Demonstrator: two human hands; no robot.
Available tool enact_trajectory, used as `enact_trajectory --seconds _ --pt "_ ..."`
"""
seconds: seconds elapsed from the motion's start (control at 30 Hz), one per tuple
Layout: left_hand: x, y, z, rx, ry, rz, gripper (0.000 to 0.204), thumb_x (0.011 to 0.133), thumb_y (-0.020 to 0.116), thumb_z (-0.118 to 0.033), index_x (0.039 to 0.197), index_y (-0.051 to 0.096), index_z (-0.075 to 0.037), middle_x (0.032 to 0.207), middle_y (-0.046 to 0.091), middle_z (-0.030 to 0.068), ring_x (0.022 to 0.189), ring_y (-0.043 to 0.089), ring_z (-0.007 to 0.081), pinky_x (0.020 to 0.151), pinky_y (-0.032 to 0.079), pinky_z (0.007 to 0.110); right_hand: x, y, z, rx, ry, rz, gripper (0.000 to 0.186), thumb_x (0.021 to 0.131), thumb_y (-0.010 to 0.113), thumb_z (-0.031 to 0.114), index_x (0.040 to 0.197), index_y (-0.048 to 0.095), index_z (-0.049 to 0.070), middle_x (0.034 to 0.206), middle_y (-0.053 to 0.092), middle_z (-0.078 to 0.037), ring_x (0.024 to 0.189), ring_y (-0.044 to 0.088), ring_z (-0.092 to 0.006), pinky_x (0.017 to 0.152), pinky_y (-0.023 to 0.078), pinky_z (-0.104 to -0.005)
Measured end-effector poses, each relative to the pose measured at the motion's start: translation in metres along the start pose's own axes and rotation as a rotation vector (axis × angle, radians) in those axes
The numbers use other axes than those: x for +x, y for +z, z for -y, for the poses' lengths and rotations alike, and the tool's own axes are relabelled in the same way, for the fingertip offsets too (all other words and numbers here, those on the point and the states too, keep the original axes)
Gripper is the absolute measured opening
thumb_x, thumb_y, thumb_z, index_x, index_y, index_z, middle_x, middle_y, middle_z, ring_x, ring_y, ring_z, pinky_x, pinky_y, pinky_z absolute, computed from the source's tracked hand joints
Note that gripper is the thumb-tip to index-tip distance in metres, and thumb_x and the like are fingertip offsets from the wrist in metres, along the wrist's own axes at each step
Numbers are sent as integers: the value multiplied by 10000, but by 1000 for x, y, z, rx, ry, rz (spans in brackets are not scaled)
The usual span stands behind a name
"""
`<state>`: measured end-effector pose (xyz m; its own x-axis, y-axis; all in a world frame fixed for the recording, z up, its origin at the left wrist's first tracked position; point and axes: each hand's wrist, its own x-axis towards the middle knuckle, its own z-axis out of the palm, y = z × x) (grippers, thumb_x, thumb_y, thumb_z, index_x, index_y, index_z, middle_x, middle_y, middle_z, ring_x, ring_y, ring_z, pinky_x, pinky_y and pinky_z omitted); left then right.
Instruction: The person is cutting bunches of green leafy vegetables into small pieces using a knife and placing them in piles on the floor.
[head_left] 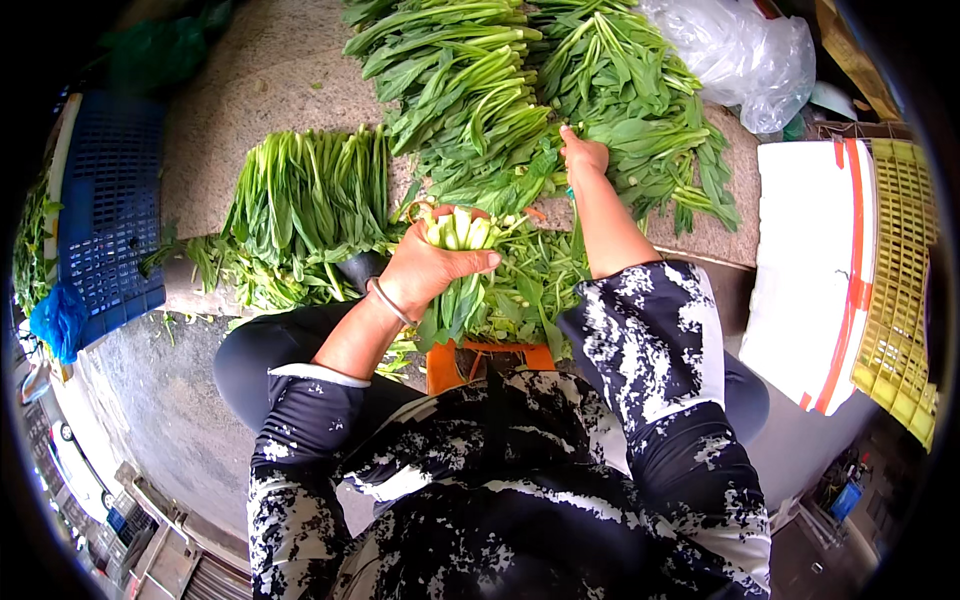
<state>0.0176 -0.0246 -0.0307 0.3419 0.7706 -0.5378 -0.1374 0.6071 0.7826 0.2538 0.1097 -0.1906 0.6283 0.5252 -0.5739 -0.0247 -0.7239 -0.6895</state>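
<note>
My left hand (432, 262) is closed round a bunch of leafy greens (462, 229), their pale cut stem ends pointing up and the leaves hanging below. My right hand (583, 157) reaches forward to the edge of a right-hand pile of leafy greens (640, 100). Its thumb is stretched out, and its other fingers are partly hidden; I see nothing held in it. Beyond my left hand lies a long stacked row of leafy greens (455, 90). A shorter row of greens (310, 190) lies to the left, stems pointing away from me.
Loose leaves (530, 280) lie between my knees, above something orange (440, 368). A blue plastic crate (108, 200) stands at left with a blue bag (58, 320). At right are a white foam box (808, 270) with red tape, a yellow crate (900, 290) and clear plastic bags (750, 60).
</note>
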Motion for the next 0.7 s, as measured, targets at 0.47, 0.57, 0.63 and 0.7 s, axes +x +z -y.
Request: enact_trajectory --seconds 0.47,0.57,0.63,0.7 --pt "9 4 2 78 154 -162 236 662 706 -8 872 596 -4 769 631 17 644 564 85 613 464 223 -175 -83 -22 196 -325 602 146 732 690 129 843 638 49 680 577 -9 541 446 -61 466 362 -199" --pt "7 9 6 -23 124 -62 256 671 700 26 901 597 -15 811 638 25 691 584 101 662 473 236 -210 -96 -29 243 -329 690 149 739 697 114 836 635 20 680 577 10 549 444 -43 475 350 -180" --pt "4 13 8 -89 129 13 261 675 697 32 911 598 -20 831 640 30 718 595 111 686 477 243 -218 -101 -33 299 -348 703 161 748 697 125 829 631 2 692 580 15 569 449 -34 481 348 -181" --pt "-1 16 8 -111 110 40 266 685 680 49 928 601 -26 868 639 41 765 600 124 727 476 257 -221 -104 -38 250 -407 679 181 744 706 149 808 629 -2 675 566 23 575 454 -36 495 355 -184"
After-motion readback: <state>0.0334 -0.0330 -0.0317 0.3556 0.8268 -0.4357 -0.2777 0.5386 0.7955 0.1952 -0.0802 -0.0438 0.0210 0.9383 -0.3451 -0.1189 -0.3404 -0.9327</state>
